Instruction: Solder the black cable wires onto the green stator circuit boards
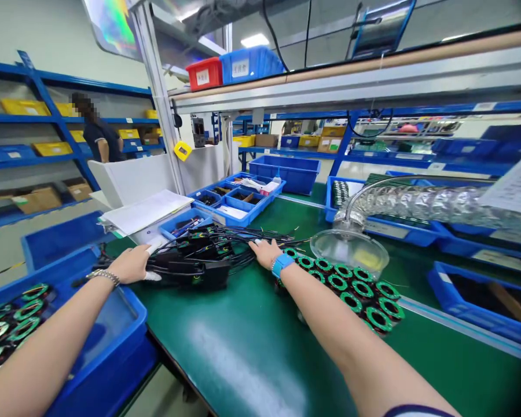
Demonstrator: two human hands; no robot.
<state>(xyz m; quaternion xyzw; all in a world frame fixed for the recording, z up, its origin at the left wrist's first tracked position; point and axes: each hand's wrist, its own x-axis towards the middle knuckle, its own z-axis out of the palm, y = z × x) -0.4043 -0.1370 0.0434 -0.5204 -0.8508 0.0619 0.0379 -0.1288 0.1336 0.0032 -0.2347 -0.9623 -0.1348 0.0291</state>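
Note:
A heap of black cables with flat black housings (204, 272) lies on the green tabletop. At the heap's left end is my left hand (132, 264), with white covers on its fingertips; thumb and forefinger are parted around the black pieces, gripping them. My right hand (265, 253), wearing a blue watch (282, 264) on the wrist, closes over the cables at the right end; its fingertips are partly hidden. Just right of this hand stand several rows of green-ringed coils (337, 282), partly covered by my forearm.
A blue bin (134, 315) with more green-ringed parts stands at the left. Behind the heap are a divided blue tray (243, 219) and papers (145, 211). A clear fume hood (349, 249) on a foil duct overhangs the coils. A person (99, 136) stands by the shelves.

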